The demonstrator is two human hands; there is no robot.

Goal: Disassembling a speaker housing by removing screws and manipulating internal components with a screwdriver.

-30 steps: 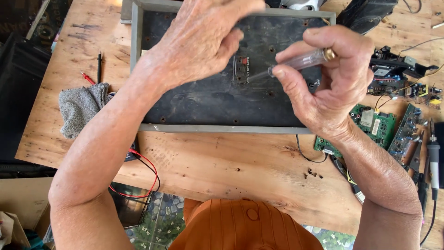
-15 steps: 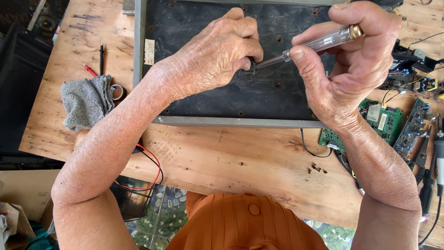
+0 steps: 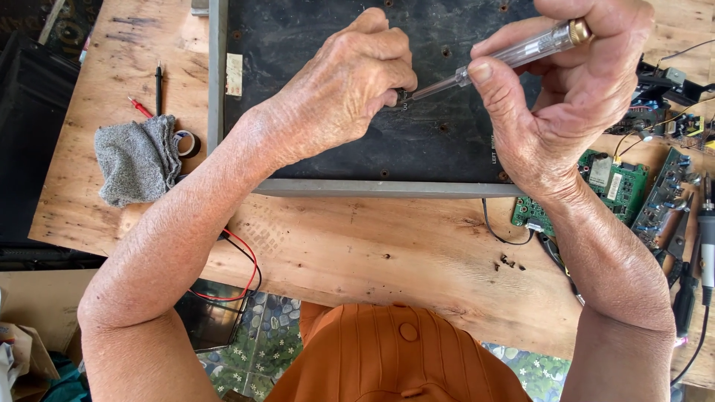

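A black flat panel in a grey metal frame lies on a wooden board. My left hand rests curled on the panel's middle, its fingertips pinched around a small part at the screwdriver's tip. My right hand grips a clear-handled screwdriver with a brass cap, angled down and left so its metal shaft meets the panel just beside my left fingers. The small part itself is mostly hidden by those fingers.
A grey rag and a roll of tape lie left of the panel, with a black pen and a red probe. Green circuit boards, wires and tools crowd the right edge. Several loose screws sit on the wood.
The view has shifted so the panel and both hands sit higher in the frame. My left hand has closed its fingertips at the screwdriver tip; the screwdriver stays angled the same way.
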